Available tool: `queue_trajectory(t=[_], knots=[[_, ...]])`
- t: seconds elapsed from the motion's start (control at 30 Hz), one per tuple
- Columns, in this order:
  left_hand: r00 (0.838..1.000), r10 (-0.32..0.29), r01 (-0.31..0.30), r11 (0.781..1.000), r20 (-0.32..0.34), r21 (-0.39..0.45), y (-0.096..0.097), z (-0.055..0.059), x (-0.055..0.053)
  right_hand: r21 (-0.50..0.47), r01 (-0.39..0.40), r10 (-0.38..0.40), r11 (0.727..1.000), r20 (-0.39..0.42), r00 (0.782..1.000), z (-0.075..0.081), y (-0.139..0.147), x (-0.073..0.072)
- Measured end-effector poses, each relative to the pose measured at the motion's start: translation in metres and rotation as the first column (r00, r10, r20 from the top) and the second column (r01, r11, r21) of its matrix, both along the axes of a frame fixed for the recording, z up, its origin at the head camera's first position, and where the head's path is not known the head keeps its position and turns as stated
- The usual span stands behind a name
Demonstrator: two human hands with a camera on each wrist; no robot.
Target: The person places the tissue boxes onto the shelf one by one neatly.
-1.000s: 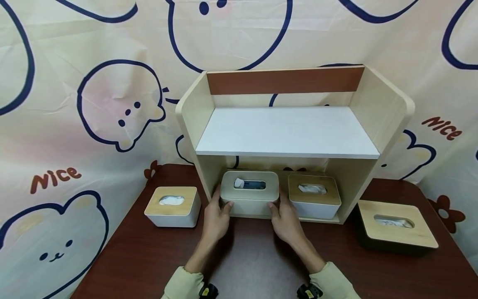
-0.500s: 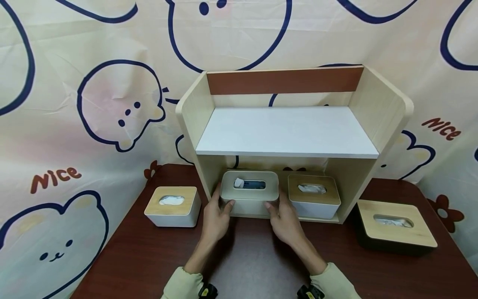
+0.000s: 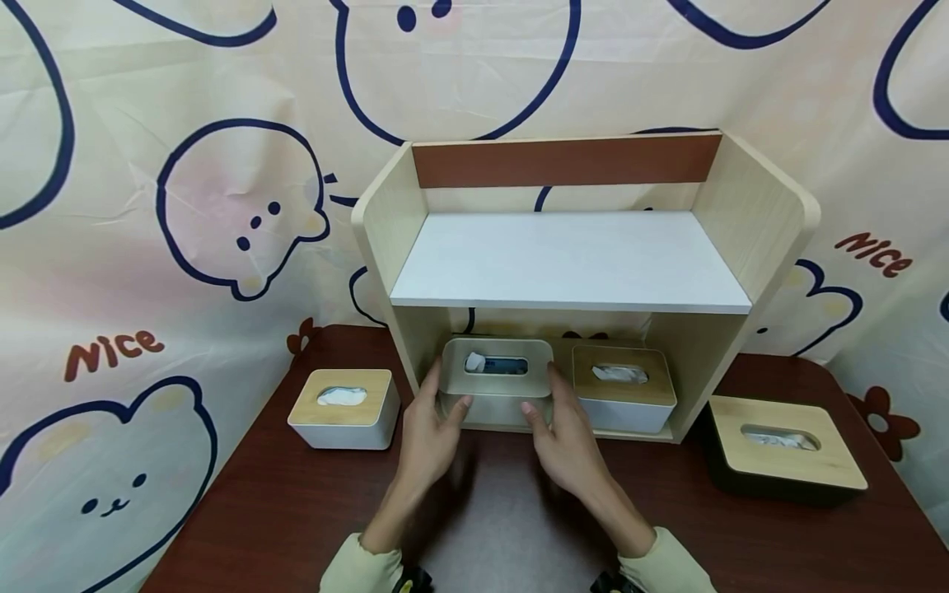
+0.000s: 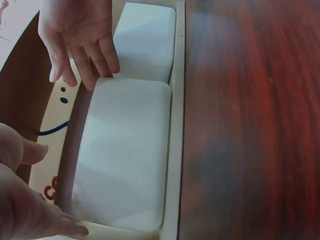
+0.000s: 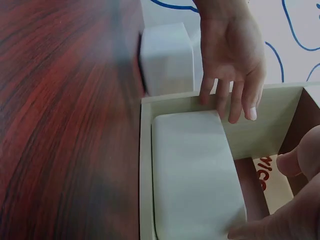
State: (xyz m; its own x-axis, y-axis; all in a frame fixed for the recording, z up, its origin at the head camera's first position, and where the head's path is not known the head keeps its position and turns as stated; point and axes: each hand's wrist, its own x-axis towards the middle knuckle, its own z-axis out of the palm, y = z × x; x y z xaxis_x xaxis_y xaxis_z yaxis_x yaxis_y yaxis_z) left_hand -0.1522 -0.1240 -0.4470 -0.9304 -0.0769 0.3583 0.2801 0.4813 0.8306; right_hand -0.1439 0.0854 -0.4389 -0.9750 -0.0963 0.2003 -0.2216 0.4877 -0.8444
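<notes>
A light grey-green tissue box [image 3: 495, 410] with an oval slot sits in the lower compartment of the wooden shelf [image 3: 685, 362], blue and white showing through the slot. My left hand [image 3: 432, 430] is at its left side, and my right hand [image 3: 565, 436] at its right side. Both hands have fairly straight fingers, with thumbs off the box front. In the left wrist view, the right hand [image 4: 82, 37] has its fingertips right at the box's [image 4: 125, 155] far end. In the right wrist view, the left hand [image 5: 232, 55] shows straight fingers beside the box [image 5: 195, 175].
A white tissue box with wooden lid [image 3: 630, 394] stands right of the grey one on the shelf. Another wooden-lidded box [image 3: 348, 416] is on the dark red table [image 3: 511, 535] at left. A dark box with wooden lid [image 3: 793, 449] stands at right. A white board [image 3: 571, 255] spans above.
Both hands have loosened from the tissue box: the thumbs have come away from its front and the fingers have drawn back slightly. The box stays in place.
</notes>
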Motion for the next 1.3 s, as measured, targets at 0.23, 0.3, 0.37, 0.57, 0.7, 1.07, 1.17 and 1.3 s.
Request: queue_trajectory(t=[0.23, 0.3, 0.37, 0.57, 0.7, 1.07, 1.17, 1.3], knots=[[0.999, -0.019, 0.018, 1.0, -0.039, -0.021, 0.001, 0.01, 0.008, 0.043, 0.001, -0.001, 0.999, -0.013, 1.0, 0.006, -0.003, 0.007], [0.999, -0.026, 0.025, 0.999, -0.04, -0.02, 0.001, 0.013, 0.01, 0.039, 0.001, 0.0, 0.999, -0.02, 1.0, 0.008, -0.004, 0.009], [0.999, -0.031, 0.031, 0.999, -0.036, -0.02, 0.002, 0.015, 0.011, 0.029, -0.002, 0.003, 1.0, -0.025, 1.0, 0.011, -0.004, 0.012], [0.999, -0.041, 0.04, 0.999, -0.015, -0.033, -0.004, 0.019, 0.016, -0.008, -0.049, 0.048, 0.999, -0.033, 0.998, 0.015, -0.01, 0.019], [0.999, -0.035, 0.036, 0.999, 0.029, -0.034, -0.012, 0.021, 0.023, -0.031, -0.074, 0.073, 0.997, -0.025, 0.997, 0.012, -0.017, 0.022], [0.998, -0.011, 0.014, 0.999, 0.056, -0.048, -0.042, 0.022, 0.043, -0.05, -0.139, 0.137, 0.989, -0.053, 0.989, 0.004, -0.046, 0.028], [0.998, 0.014, -0.01, 0.998, 0.068, -0.059, -0.05, 0.022, 0.048, -0.056, -0.151, 0.147, 0.987, -0.061, 0.987, 0.003, -0.055, 0.03], [0.996, 0.048, -0.042, 0.996, 0.076, -0.075, -0.061, 0.024, 0.054, -0.055, -0.174, 0.171, 0.983, -0.062, 0.983, 0.002, -0.067, 0.031]])
